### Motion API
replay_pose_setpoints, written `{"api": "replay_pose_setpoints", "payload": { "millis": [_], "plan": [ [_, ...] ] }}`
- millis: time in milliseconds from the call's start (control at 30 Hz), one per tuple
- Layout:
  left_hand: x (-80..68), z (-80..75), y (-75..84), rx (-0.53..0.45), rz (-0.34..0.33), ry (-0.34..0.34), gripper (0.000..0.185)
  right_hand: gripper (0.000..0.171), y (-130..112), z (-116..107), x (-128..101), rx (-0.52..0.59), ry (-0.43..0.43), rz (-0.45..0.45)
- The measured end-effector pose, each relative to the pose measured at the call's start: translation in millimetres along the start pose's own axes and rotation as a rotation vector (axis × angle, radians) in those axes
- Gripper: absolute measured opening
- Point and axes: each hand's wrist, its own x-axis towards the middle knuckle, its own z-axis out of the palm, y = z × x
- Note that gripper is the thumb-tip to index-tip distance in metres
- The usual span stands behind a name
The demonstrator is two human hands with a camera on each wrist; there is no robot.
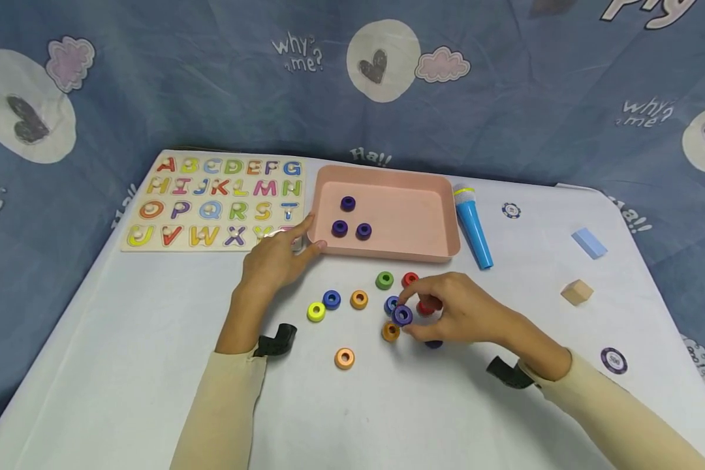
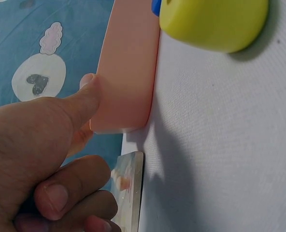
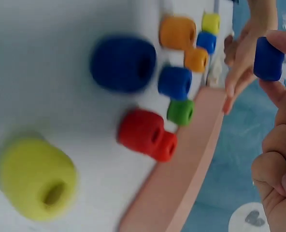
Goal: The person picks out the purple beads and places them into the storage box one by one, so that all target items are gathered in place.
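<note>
Tray (image 1: 411, 215) at twelve o'clock holds three purple beads (image 1: 339, 228); left hand (image 1: 275, 259) grips it, right hand (image 1: 461, 310) pinches another bead (image 1: 402, 316); loose beads (image 1: 384, 281) remain.

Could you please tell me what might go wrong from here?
The right hand holds the purple bead in only a small pinch, so it might slip and roll away. A blue bead and an orange bead sit close by, and a brush could scatter them. The left hand grips the tray at its left end; a careless pull might tilt it and send the three beads inside sliding.
</note>
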Motion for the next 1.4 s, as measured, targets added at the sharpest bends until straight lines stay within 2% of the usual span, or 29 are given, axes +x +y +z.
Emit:
{"api": "replay_pose_setpoints", "payload": {
  "millis": [367, 733, 900, 1067, 1400],
  "plan": [
    [-0.6, -0.7, 0.4, -0.015, 0.003, 0.004, 0.066, 0.026, 22.9, -27.1, 43.7, 0.026, 0.124, 0.02],
    [-0.9, -0.2, 0.8, -0.019, 0.005, 0.012, 0.066, 0.022, 49.1, -49.5, 84.7, -0.007, 0.178, 0.052],
    [-0.3, -0.5, 1.1, -0.017, 0.001, 0.009, 0.067, 0.022, 57.7, -53.6, 100.9, -0.054, 0.156, 0.051],
    [-0.3, -1.0, 1.8, -0.016, 0.006, 0.013, 0.067, 0.025, 69.5, -54.9, 119.1, -0.079, 0.128, 0.095],
    [-2.3, -2.4, 3.2, -0.02, 0.017, 0.018, 0.066, 0.03, 87.0, -55.4, 149.0, -0.049, 0.084, 0.264]
  ]
}}
